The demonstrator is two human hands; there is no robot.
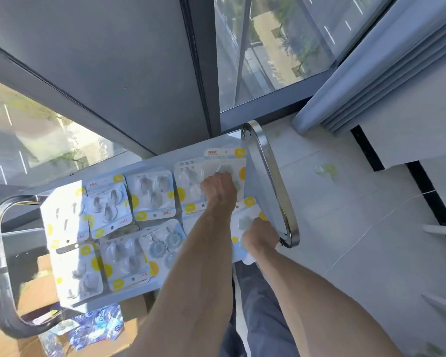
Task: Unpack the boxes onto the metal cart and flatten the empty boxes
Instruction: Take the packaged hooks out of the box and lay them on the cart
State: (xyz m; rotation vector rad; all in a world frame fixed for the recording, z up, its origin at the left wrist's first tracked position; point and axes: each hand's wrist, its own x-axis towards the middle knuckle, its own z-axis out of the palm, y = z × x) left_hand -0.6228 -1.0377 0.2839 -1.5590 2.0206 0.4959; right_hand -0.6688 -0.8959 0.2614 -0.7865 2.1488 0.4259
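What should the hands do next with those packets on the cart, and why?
Probably let go of the two packets and reach down for more. The left hand and right hand each rest on a packet at the cart top's right end, beside the neat rows already laid. More packets show in the cardboard box below.

Bright daylight enters through the windows [268,47]; glare washes out the packets [67,228] at the cart's left end. Wide-angle bending curves the window frame [198,65] and the curtain [371,73] toward the edges. Overall soft, slight motion blur; printed text unreadable.
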